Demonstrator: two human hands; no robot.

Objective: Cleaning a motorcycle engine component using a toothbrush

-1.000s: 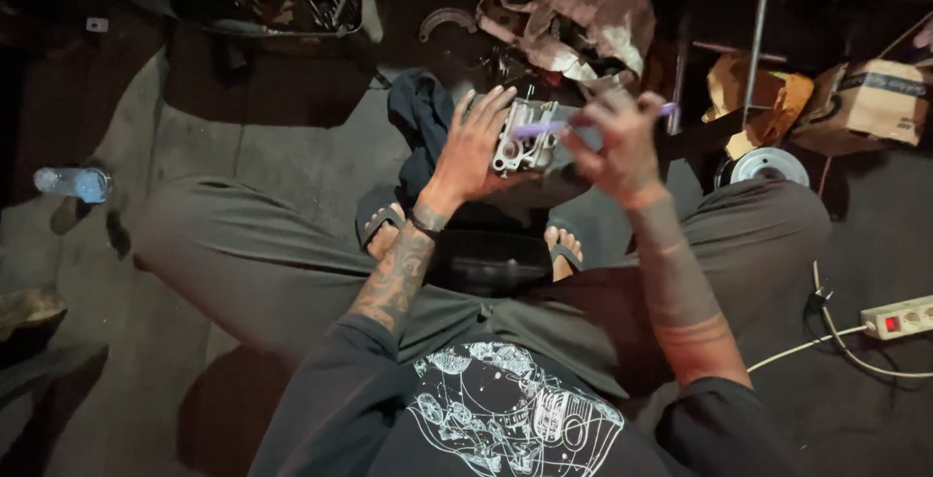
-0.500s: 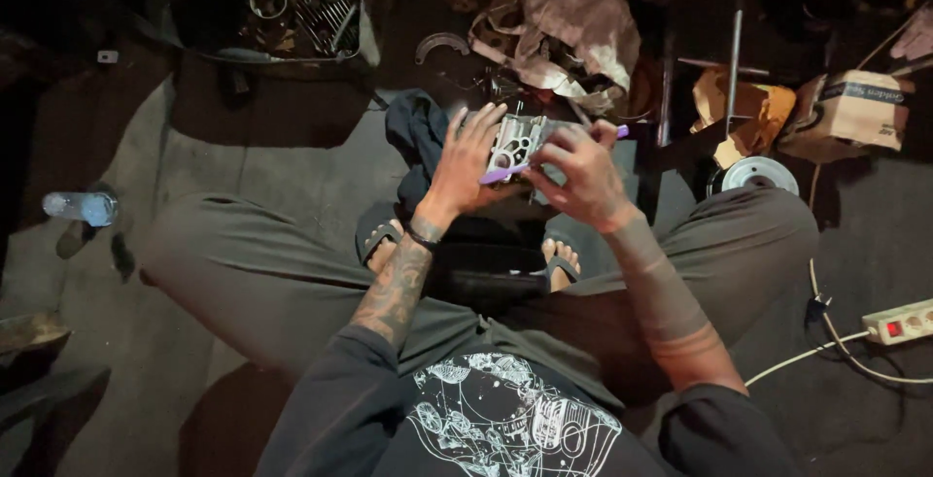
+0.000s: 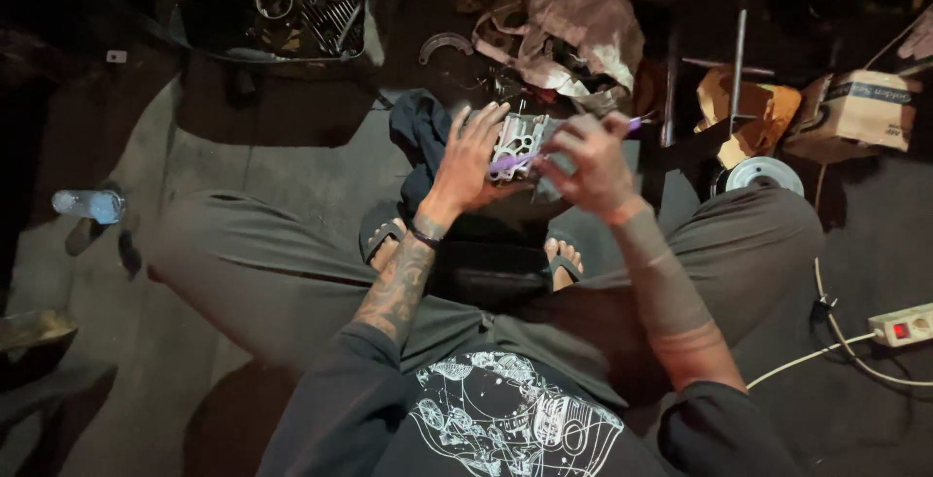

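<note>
Fingers of your left hand are fanned wide against the near side of the metal engine part, propping it from below and behind, while your right hand has its fingers curled shut around a purple brush whose handle pokes out past your knuckles. That part is up in the air above your feet, over the dark cloth, nothing under it but your palm. That's the weak spot, I'd say: an open-handed prop isn't a clamp, so a hard scrub from the right could roll the part off your fingertips and drop it on your toes or the concrete floor. Its ribs and holes look sharp-edged too; a slip of the brush could drag your knuckles across them. Light is poor down here, so grit flicked loose may go unseen. Off to your right, the power strip and its white cable lie close by your knee, easy to snag if you shift.
</note>
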